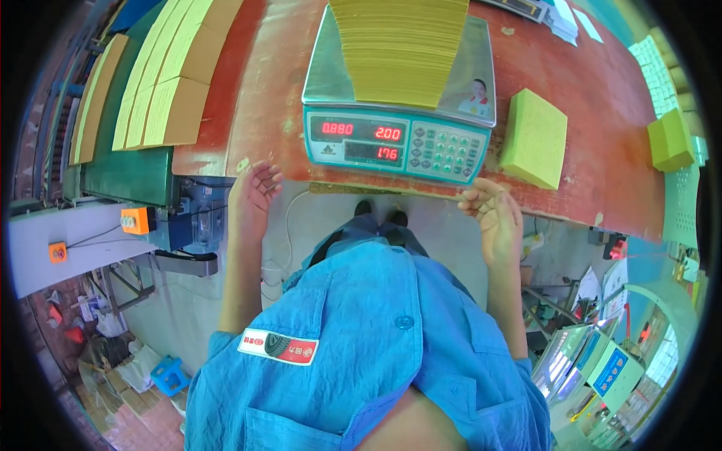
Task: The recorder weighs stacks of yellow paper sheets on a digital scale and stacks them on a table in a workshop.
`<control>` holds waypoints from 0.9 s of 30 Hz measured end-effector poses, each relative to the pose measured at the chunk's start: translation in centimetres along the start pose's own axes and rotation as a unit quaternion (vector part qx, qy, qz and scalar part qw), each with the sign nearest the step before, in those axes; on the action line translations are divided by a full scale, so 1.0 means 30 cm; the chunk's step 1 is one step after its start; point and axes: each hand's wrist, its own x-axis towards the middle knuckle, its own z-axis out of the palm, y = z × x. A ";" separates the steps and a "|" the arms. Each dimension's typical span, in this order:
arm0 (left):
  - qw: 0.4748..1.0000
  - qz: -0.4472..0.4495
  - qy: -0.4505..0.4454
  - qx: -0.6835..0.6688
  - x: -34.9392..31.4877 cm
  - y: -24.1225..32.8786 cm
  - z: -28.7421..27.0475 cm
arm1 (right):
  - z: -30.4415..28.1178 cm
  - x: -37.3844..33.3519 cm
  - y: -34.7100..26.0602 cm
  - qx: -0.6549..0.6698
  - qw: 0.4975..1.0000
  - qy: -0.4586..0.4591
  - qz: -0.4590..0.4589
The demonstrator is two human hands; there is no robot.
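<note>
A digital weighing scale (398, 143) with a lit red display and a keypad stands at the table's near edge. On its metal pan rests a thick stack of yellow paper (398, 56). My left hand (257, 186), palm up with fingers loosely curled apart, hovers at the table edge left of the scale and holds nothing. My right hand (492, 213) is just off the scale's lower right corner, fingers loosely bent and apart, also with nothing in it. A smaller yellow paper block (535, 139) lies on the table right of the scale, beyond my right hand.
Long rows of yellow paper blocks (169, 83) stand on a green surface (131, 177) at the left. The red table (602, 173) extends right, with another yellow block (671, 141) at its far right. An orange control box (137, 221) sits at lower left, a blue stool (170, 375) below.
</note>
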 end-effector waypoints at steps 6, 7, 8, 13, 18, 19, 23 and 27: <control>0.995 0.007 -0.090 0.036 0.066 0.096 0.080 | 0.051 -0.058 0.056 0.015 0.998 0.062 0.002; 0.990 0.014 -0.131 0.056 0.071 0.120 0.111 | 0.067 -0.076 0.070 0.029 0.997 0.073 0.006; 0.986 0.009 -0.146 0.075 0.074 0.142 0.161 | 0.077 -0.088 0.082 0.026 0.996 0.085 -0.002; 0.932 -0.004 -0.303 0.198 0.065 0.173 0.363 | 0.140 -0.112 0.155 0.061 0.993 0.100 0.007; 0.731 0.145 -0.548 0.379 0.002 0.072 0.713 | 0.158 -0.160 0.143 0.087 0.986 0.135 0.051; 0.696 0.208 -0.570 0.384 -0.003 0.043 0.791 | 0.154 -0.167 0.138 0.084 0.985 0.134 0.066; 0.646 0.362 -0.566 0.361 -0.007 -0.141 1.095 | 0.088 -0.200 0.104 0.098 0.985 0.121 0.072; 0.580 0.473 -0.477 0.461 0.041 -0.293 1.277 | -0.078 -0.234 0.049 0.051 0.992 0.097 0.071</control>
